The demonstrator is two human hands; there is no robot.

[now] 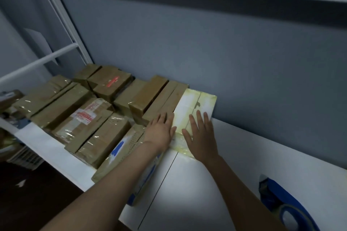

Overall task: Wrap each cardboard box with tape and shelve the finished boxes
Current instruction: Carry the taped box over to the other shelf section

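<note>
Blue tape dispenser (277,195) lies on the white shelf (244,155), well to the right of the brown taped boxes (90,118). Just right of these boxes, touching them, lies the pale taped box (195,103). Its long axis points away toward the grey wall (225,52). Both hands are flat with straight fingers and grasp nothing: the right hand (201,135) presses on the pale box, and the left hand (161,133) touches its left edge.

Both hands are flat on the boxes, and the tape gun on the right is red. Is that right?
Not quite: the head view shows the tape gun is blue, not red. It does lie on the right, and the left hand and right hand are flat on the boxes.
</note>
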